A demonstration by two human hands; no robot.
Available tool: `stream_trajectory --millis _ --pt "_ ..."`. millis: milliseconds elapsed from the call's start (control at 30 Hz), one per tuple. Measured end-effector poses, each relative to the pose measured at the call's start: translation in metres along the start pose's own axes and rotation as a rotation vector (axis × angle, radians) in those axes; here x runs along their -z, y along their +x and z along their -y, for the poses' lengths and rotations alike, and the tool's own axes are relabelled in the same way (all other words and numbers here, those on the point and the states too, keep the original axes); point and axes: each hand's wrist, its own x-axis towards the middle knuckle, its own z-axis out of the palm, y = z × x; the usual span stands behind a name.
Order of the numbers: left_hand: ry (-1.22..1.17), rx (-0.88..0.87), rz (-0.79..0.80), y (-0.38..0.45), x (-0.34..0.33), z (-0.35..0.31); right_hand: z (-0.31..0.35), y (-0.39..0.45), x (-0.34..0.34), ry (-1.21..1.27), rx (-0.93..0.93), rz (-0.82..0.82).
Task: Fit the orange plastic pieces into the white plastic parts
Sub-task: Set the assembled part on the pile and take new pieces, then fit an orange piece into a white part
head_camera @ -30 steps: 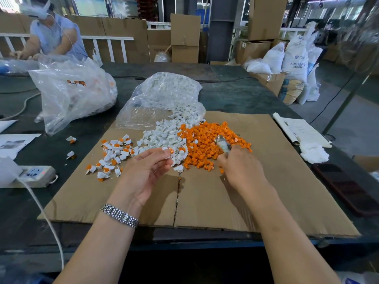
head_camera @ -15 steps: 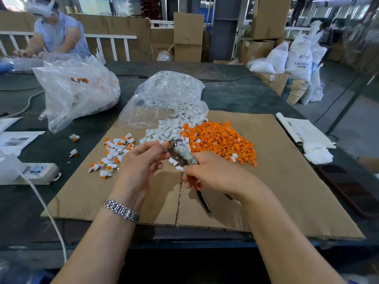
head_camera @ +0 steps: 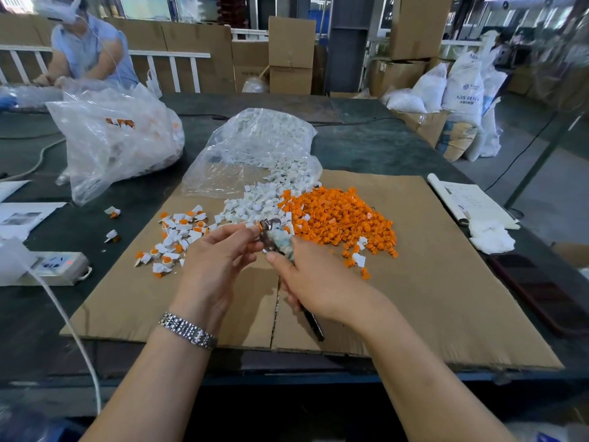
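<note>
Gripping pliers, both hands (left, right) near clear bag of white parts

The room is bright with soft daylight coming from the far windows. Shadows under the hands on the cardboard are pale and soft. The clear bags shine with white glare. Edges bend and stretch like a fish-eye. Far corners look blurry and the near bottom is dark.
</note>
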Motion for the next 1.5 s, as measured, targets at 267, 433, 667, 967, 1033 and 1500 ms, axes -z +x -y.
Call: stream_trajectory --millis 267,433,667,967,1033,1500 --pt "-0.033 0.022 -0.029 0.001 -0.001 0.004 -0.003 0.003 -0.015 -0.088 -0.007 -0.127" --pt "-0.049 0.017 -0.044 0.004 0.0 0.003 -0.009 0.007 0.004 0.017 -0.085 0.062" --pt "0.447 -0.231 -0.363 0.021 0.046 -0.003 -0.052 0.02 0.017 -0.496 -0.359 -0.207" --pt "1.005 -0.465 -0.433 0.035 0.051 -0.009 -0.089 0.033 -0.002 -0.68 -0.391 -0.413" --pt "1.033 -0.466 -0.185 0.028 0.031 0.006 -0.087 0.037 -0.002 -0.691 -0.336 -0.488" --pt "1.535 -0.584 0.073 0.021 -0.008 0.052 -0.068 0.062 -0.024 -0.696 0.074 -0.38"
